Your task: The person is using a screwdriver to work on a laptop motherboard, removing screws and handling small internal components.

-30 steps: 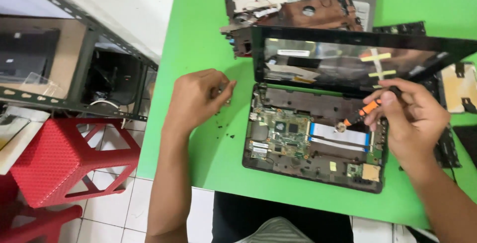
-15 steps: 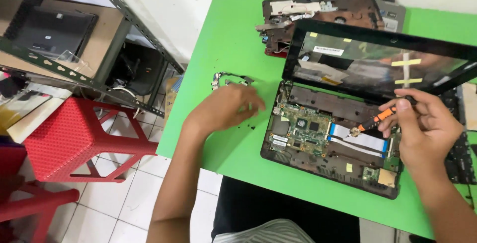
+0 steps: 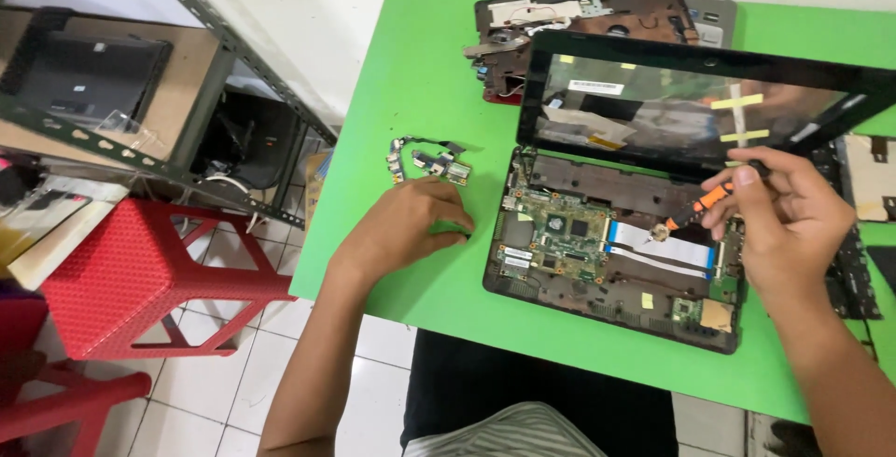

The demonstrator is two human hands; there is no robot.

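An opened small laptop lies on the green table with its motherboard bare and its screen tilted up. My right hand grips an orange-handled screwdriver, its tip over the white ribbon cable. My left hand rests palm down on the table left of the laptop, fingers curled, just below a small circuit board with cables. Whether it holds a screw I cannot tell.
Another dismantled laptop shell lies at the back of the table. Loose parts sit at the right. A red plastic stool and a metal shelf rack stand on the tiled floor at left.
The view shifted right, so everything sits further right in the frame. My left hand slid down the table, uncovering the small circuit board. My right hand keeps the screwdriver over the motherboard.
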